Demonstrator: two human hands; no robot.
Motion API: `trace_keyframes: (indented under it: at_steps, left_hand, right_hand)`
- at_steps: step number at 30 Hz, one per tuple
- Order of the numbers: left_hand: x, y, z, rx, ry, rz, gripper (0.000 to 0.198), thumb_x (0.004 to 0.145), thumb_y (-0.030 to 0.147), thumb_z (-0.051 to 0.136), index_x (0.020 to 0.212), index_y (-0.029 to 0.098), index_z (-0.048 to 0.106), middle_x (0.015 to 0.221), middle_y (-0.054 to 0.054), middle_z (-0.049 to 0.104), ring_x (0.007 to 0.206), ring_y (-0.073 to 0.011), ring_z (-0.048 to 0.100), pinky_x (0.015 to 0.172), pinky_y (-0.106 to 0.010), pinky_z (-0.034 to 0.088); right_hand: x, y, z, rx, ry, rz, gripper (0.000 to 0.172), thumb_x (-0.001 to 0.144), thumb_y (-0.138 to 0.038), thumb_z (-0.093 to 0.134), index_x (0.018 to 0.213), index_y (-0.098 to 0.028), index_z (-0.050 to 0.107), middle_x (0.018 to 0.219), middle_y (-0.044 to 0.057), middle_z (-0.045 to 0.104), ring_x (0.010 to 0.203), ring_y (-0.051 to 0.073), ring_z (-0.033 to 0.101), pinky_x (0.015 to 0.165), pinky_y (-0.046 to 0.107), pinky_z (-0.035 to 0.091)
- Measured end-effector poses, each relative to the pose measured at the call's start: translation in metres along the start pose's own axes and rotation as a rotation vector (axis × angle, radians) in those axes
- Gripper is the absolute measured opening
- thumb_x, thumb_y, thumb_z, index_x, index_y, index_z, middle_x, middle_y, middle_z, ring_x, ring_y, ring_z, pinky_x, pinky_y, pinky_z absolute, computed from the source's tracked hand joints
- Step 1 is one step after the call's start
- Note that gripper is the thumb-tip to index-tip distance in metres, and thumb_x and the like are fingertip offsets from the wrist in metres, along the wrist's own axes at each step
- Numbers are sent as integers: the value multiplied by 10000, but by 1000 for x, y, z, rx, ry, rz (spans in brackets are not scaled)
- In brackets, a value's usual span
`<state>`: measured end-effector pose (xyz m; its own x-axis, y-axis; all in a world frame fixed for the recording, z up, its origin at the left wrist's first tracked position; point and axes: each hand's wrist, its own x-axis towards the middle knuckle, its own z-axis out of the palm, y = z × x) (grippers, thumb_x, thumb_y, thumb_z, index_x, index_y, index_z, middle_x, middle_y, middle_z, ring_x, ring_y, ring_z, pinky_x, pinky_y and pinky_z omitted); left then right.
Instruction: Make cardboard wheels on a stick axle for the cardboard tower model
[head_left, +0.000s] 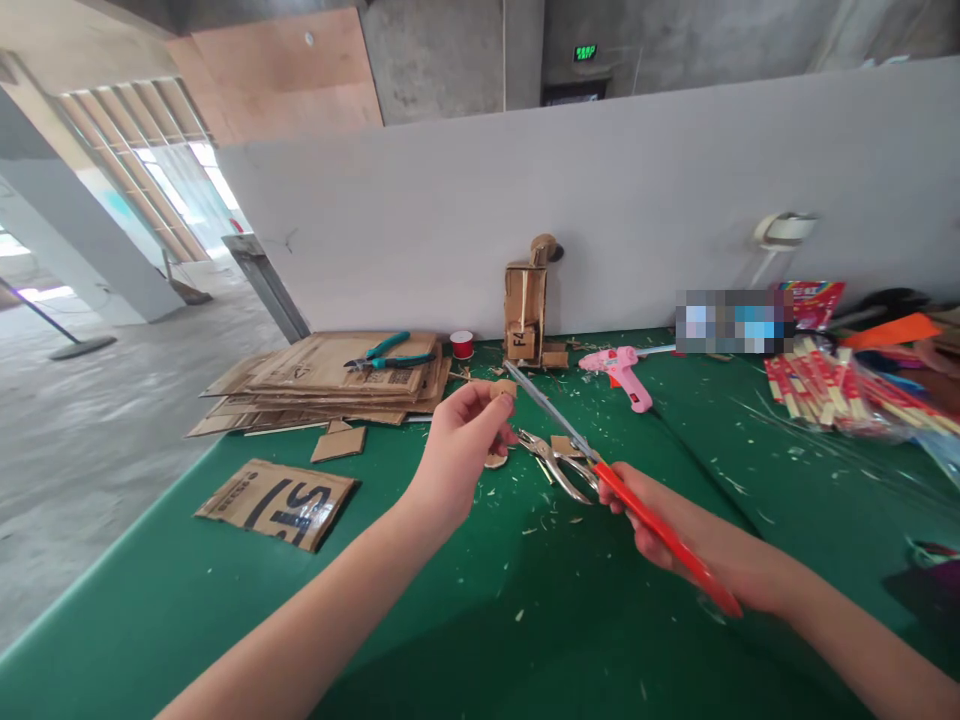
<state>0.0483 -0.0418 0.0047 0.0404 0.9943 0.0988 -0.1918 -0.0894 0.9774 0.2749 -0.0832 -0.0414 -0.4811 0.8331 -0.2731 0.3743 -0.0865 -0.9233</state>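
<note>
Pinched between the thumb and fingers of my left hand [465, 440] is a small piece of cardboard [504, 388]. My right hand [675, 530] is wrapped around the red handles of a pair of scissors [551, 415], whose long blades point up and left, close to the cardboard piece. The blades look closed together. Beneath the scissors, a metal hole punch [559, 465] lies on the green table [450, 620], beside a small cardboard scrap. Further back stands an upright cardboard construction [525, 310] with a rounded piece on top.
Stacked cardboard sheets [300, 385] lie at the back left, with teal-handled pliers [390, 355] on them. A printed cardboard piece [281, 503] is nearer. A pink glue gun [622, 372], bagged wooden sticks [825, 385] and a red-and-white roll [463, 346] are around. A grey partition [390, 230] rises behind.
</note>
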Motion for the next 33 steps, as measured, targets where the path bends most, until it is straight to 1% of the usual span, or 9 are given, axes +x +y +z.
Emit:
trace_keyframes:
  at_steps: [3,6,10,13,18,23,27,30,33]
  left_hand:
    - [-3,-1,4,64,-18,6,132,790,273,623,750,158,572,627,27,520,563,-75,528,498,-185,416]
    - [-5,-2,7,75,-1,-4,114,793,265,622,787,153,599,728,-3,589,657,-101,597,527,-194,443]
    - [-4,-4,10,-27,2,-14,142,789,282,633,800,143,604,866,-43,646,821,-158,648,619,-235,502]
    - [-4,-5,12,-110,-29,-12,159,766,280,662,804,134,613,891,-54,660,887,-187,653,716,-289,530]
    - [-5,-8,14,-139,-42,4,178,731,284,700,760,127,620,848,-53,678,878,-181,653,762,-314,530]
    - [-5,-11,15,-114,-46,19,169,717,271,709,730,126,622,826,-45,676,862,-172,653,766,-310,532]
    - [-5,-13,16,-114,-40,34,168,718,273,707,733,125,631,837,-46,674,875,-176,653,787,-318,535]
    - [-6,-15,18,-119,-38,45,164,726,270,699,734,120,633,847,-50,673,863,-169,652,817,-330,532]
    - [-6,-15,19,-107,-37,55,160,728,265,696,735,117,638,853,-53,671,848,-158,647,834,-327,527]
  right_hand:
    - [-2,-3,1,41,28,26,390,845,-591,470,1057,-265,491,894,18,414,693,137,414,612,281,494]
    - [-5,-7,3,61,-4,37,373,834,-567,518,1053,-268,484,888,8,399,695,126,409,629,265,488]
    - [-5,-4,4,72,-17,11,358,828,-564,536,1016,-264,480,871,-4,363,673,106,381,575,210,455]
    - [-4,0,5,121,-3,35,339,851,-570,495,977,-256,467,847,-15,338,651,91,373,552,188,440]
    - [-3,4,6,138,9,34,334,842,-552,526,975,-252,466,811,-29,329,616,72,351,522,170,406]
    - [-6,0,4,25,5,-11,346,844,-554,511,1004,-253,454,832,-19,336,610,84,332,521,199,406]
    - [-10,-8,4,-71,-25,-48,394,842,-581,482,1056,-252,444,883,4,356,643,106,362,574,246,455]
    - [-10,-11,5,-42,-3,-28,337,864,-530,468,1055,-253,445,891,6,360,685,119,404,645,271,489]
    - [-9,-9,7,-54,33,-66,284,860,-479,492,1019,-244,468,864,4,378,714,136,432,694,299,498]
